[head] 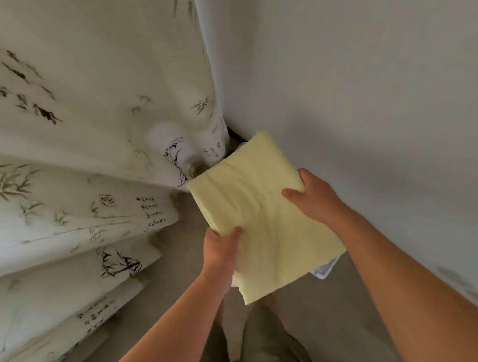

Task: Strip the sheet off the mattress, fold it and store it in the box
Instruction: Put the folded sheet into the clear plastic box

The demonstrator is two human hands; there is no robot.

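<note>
folded yellow sheet (pixel 259 216) above floor | left hand (pixel 221 247) grips near edge | right hand (pixel 313 196) grips right edge

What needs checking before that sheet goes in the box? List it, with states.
1. Sheet folded flat: ok.
2. Left grip on its near edge, thumb on top: ok.
3. Right grip on its right edge: ok.
4. Box in view and open: cannot tell; only a white scrap shows under the sheet.
5. Sheet clear of the curtain: cannot tell; its far corner lies close to the hem.
</note>
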